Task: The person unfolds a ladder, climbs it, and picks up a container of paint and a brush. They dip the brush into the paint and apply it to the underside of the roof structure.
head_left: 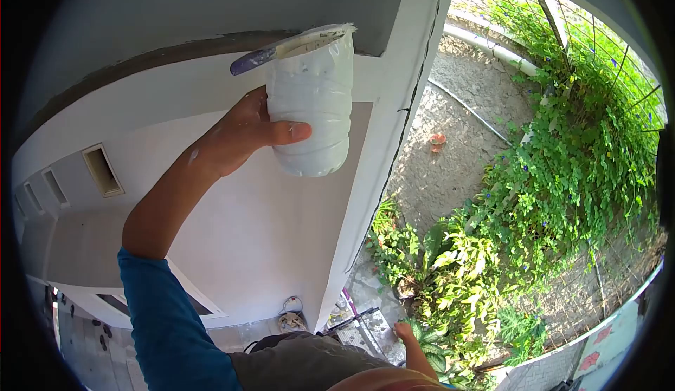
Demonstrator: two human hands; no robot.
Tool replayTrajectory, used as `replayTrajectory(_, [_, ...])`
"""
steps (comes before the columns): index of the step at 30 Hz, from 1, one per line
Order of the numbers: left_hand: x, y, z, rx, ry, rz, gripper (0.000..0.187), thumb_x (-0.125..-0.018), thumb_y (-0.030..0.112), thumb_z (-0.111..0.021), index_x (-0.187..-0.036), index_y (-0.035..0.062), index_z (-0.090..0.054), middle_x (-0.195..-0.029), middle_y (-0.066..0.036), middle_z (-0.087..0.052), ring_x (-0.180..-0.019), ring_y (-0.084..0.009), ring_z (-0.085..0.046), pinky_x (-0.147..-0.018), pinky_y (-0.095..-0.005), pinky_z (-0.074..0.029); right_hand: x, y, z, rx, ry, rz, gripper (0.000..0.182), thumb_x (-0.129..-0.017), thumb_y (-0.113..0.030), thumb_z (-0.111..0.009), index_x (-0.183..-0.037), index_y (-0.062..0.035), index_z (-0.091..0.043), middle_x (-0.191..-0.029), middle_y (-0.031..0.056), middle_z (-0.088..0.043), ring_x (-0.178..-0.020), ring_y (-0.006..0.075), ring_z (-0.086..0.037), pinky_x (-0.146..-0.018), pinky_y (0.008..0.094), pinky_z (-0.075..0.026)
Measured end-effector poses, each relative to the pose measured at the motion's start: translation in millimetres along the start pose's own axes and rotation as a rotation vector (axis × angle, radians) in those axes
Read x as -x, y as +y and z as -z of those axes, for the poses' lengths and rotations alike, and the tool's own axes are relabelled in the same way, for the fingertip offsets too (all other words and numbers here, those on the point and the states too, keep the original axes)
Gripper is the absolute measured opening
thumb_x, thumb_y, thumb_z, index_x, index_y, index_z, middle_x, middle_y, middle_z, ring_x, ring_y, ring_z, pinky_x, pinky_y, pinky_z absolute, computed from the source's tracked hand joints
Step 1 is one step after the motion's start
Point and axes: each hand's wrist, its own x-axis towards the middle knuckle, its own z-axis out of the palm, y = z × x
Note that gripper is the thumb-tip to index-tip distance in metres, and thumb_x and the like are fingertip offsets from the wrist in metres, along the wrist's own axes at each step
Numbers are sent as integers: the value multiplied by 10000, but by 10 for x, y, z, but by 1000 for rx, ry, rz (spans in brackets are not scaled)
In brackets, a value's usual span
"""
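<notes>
My left hand (264, 127) is raised and wrapped around a cut-off plastic bottle (313, 106), its thumb across the near side. White paint coats the bottle's wall. A paintbrush (254, 61) lies across the open rim, its purple-blue handle sticking out to the left and its white-smeared bristle end at the right. How much paint is inside cannot be seen. Low at the bottom of the view, my right hand (404, 332) is small and apart from the bottle. Its fingers look curled, and whatever they may hold is hidden.
A grey ceiling panel (211, 4) with a rough brown edge is overhead. Beside it runs a white beam (401, 75) with a black cable. Below are a white wall (260, 215), a dark-framed stand (365, 328), leafy plants (562, 173) and bare ground (450, 131).
</notes>
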Motion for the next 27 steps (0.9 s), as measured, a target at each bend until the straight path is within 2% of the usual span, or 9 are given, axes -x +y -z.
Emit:
replayTrajectory(2, [-4,-95,-94,38,-30,5,788,-747,363,-849,-1389,30,-535,-1272,-148,-644,-1241,-281,-596,-1094,-453,-440,-87,72,208,58,128,5,469,-896,-367,-524,-945,51,-731,-995,324,-683,-977,489,-669,-883,534,-524])
replayTrajectory(4, [-7,-165,-185,86,-128,-38,809,-754,318,-854,-1419,31,-495,-1292,-151,-630,-1255,-288,-587,-1100,-455,-439,251,-692,981,-81,352,-194,391,-889,-309,-536,-897,32,-726,-973,297,-700,-964,467,-680,-852,549,-529])
replayTrajectory(6, [-8,-293,-242,107,-128,-18,829,-753,287,-862,-1438,39,-467,-1309,-152,-618,-1261,-289,-582,-1102,-456,-442,423,-1382,1714,-143,553,-315,383,-912,-347,-552,-1025,-19,-714,-1009,242,-709,-944,429,-673,-837,511,-519])
replayTrajectory(10, [-15,-491,-414,133,-122,3,894,-735,229,-888,-1471,62,-409,-1333,-151,-592,-1268,-287,-572,-1101,-462,-456,610,-2444,3047,-402,980,173,225,-976,-150,-608,-1091,35,-665,-984,153,-702,-904,253,-661,-841,378,-515])
replayTrajectory(15, [-45,-703,-602,31,-150,76,910,-718,247,-910,-1459,65,-415,-1314,-143,-590,-1267,-290,-566,-1100,-475,-465,1720,-4144,4292,-257,1199,927,300,-911,-99,-670,-1197,-13,-637,-1195,162,-666,-1122,301,-623,-985,420,-477])
replayTrajectory(17, [-33,-822,-697,36,-149,64,916,-718,258,-910,-1461,61,-411,-1315,-149,-586,-1257,-297,-574,-1097,-467,-469,2049,-4667,4450,-210,1125,1203,475,-862,-179,-751,-1292,-44,-602,-1276,178,-636,-1202,346,-590,-1009,471,-461])
replayTrajectory(21, [3,-1134,-909,-59,-161,101,951,-706,290,-922,-1466,56,-400,-1313,-156,-587,-1229,-303,-594,-1072,-445,-491,2280,-5327,4441,142,964,1302,840,-736,-366,-842,-1470,-137,-504,-1441,132,-543,-1334,342,-497,-1099,514,-349])
replayTrajectory(23, [24,-1265,-1021,79,-224,73,953,-702,294,-933,-1452,51,-397,-1306,-159,-588,-1195,-297,-618,-1029,-417,-522,2303,-5482,4358,319,884,1211,840,-751,-378,-844,-1481,-146,-498,-1505,115,-497,-1413,361,-411,-1134,509,-312])
replayTrajectory(27, [129,-1415,-1212,105,-217,-25,885,-721,283,-922,-1408,47,-417,-1264,-154,-593,-1166,-270,-633,-978,-396,-545,2109,-5484,4199,294,896,1210,596,-764,-269,-794,-1327,-132,-652,-1417,80,-547,-1306,306,-479,-1053,512,-330])
